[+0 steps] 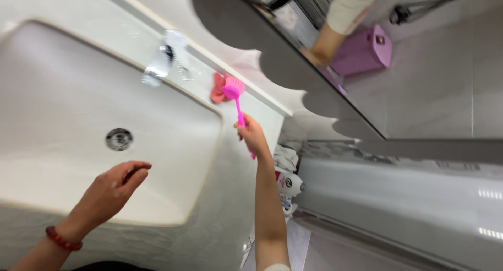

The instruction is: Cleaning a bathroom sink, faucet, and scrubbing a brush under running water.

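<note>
A white sink [173, 161] sits under a scallop-edged mirror [398, 72], beside a glossy white bathtub [398, 197].

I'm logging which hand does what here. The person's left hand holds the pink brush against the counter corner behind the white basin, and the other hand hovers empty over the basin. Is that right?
Not quite: in the head view it is the right hand that holds the pink brush, its head at the counter corner behind the white basin. The left hand is the empty one hovering over the basin.
</note>
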